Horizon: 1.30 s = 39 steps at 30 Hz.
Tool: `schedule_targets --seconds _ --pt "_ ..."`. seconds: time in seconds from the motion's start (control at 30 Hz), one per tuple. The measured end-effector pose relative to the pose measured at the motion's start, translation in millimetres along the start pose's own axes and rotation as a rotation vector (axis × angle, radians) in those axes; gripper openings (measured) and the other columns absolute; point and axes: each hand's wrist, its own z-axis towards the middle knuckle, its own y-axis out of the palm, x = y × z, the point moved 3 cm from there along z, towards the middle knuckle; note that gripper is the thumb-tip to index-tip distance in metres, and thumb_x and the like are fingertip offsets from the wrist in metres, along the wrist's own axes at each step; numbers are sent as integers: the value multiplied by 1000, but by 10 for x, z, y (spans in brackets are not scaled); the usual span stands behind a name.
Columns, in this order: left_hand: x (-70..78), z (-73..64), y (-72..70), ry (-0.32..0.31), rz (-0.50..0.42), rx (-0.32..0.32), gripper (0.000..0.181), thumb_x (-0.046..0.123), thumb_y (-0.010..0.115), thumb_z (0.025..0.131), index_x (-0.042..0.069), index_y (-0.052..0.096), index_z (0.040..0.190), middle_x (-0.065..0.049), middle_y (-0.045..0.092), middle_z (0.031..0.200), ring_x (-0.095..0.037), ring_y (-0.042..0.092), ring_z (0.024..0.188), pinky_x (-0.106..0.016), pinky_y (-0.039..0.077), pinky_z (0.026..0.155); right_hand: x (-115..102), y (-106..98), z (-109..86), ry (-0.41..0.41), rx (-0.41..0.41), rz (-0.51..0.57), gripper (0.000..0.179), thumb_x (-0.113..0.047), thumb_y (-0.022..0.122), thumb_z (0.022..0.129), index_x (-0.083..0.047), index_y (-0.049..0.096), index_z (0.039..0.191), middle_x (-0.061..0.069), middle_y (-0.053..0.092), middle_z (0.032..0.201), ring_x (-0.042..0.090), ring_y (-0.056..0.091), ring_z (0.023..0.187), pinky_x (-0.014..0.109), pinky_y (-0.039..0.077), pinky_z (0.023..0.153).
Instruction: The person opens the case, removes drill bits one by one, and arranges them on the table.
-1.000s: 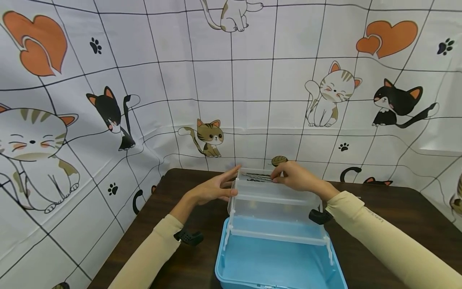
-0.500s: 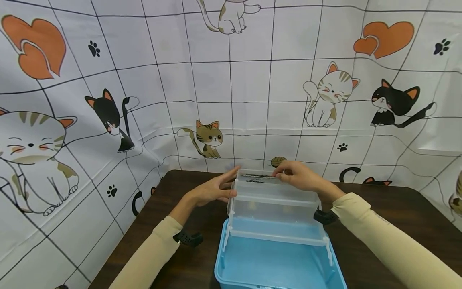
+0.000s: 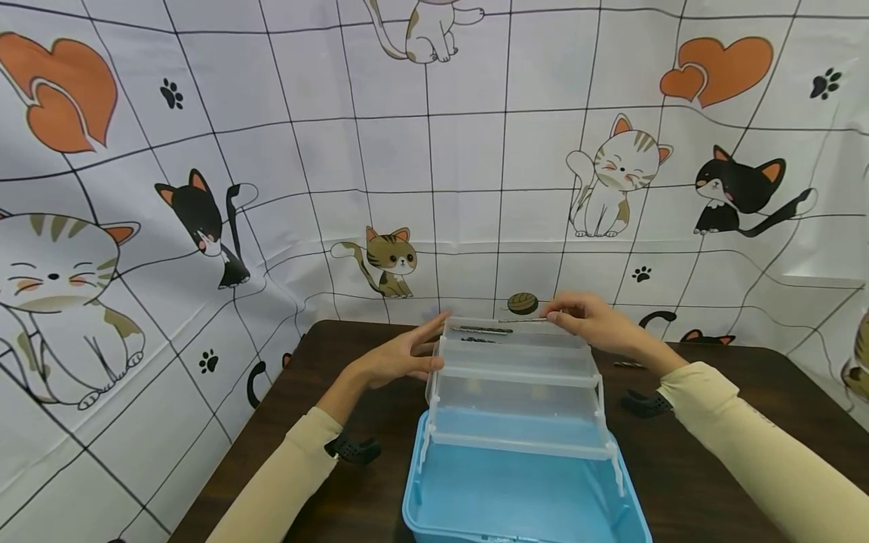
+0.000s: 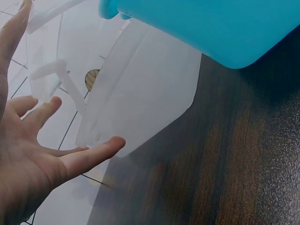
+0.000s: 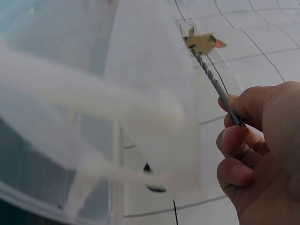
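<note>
- As the right hand [image 3: 592,323] shifts rightward from its spot over the tray half a second ago, the head view catches a slim drill bit [image 3: 524,320] pinched in its fingers, free end pointing left along the far edge of the clear top tray [image 3: 546,341]. The change suggests the bit is being taken out rather than put in, with a long dark bit [image 3: 482,329] and a shorter one [image 3: 478,340] lying in the tray's far left part. A thin metal piece [image 3: 630,365] rests on the dark table [image 3: 692,407] to the right.
- From the same head view, the right forearm angles in from the near right, its hand at the tray's far right corner; the left forearm reaches from the near left, the left hand [image 3: 394,358] at the tray's left side, beyond the blue box [image 3: 526,498].
- Left wrist view: the left hand's fingers spread wide and grip nothing; one fingertip overlaps the clear plastic wall, though contact cannot be confirmed.
- Right wrist view: thumb and fingertips pinch the drill bit by its smooth shank, the lower fingers curled, the spiral end leading away toward a printed animal [image 5: 204,43] on the backdrop.
</note>
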Motion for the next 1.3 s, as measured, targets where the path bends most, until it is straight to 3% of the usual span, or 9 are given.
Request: schedule_targets --seconds 0.13,0.37,0.63,0.83,0.97,1.1,1.3 --pt "-31 -2 0 2 -4 -7 101 56 75 89 44 9 163 9 6 168 -31 16 151 -51 50 97 44 -153 -124 51 19 -57 20 -19 57 108 -10 72 118 9 66 113 27 58 84 34 50 65" --pt "-14 2 -3 5 -4 -3 99 60 76 86 49 12 161 8 7 168 -30 15 151 -51 50 97 270 -435 -400 64 86 -93 22 -17 54 109 -10 70 122 9 58 92 23 54 78 34 43 61" --pt "-27 7 -1 3 -12 -13 100 60 76 86 49 11 161 7 6 168 -31 17 151 -50 50 98 723 -662 -841 150 168 -190 27 -19 53 109 -4 67 127 13 63 122 18 62 101 27 52 76" --pt "-29 15 -15 3 -8 -10 99 57 75 88 46 10 162 8 8 168 -33 25 148 -51 50 98 1068 -749 -1120 188 145 -228 27 -18 54 109 -1 68 125 18 64 122 5 58 99 28 53 75" --pt "-21 16 -19 7 -14 -16 102 57 75 88 42 8 164 8 7 168 -34 27 148 -51 50 98 1303 -734 -1280 238 127 -247 28 -20 54 109 -1 69 123 19 65 121 15 60 103 33 53 79" --pt "-25 12 -13 7 -23 -18 99 56 76 88 46 11 162 7 7 168 -35 26 148 -51 51 97 1501 -661 -1400 286 115 -243 28 -22 54 109 -2 69 121 20 63 121 33 59 107 51 52 84" --pt "-13 8 -13 5 -19 -10 98 56 76 88 49 12 161 8 8 168 -33 24 149 -51 50 97 1734 -566 -1471 292 139 -232 26 -21 55 109 -2 70 118 24 59 123 47 54 114 65 46 86"
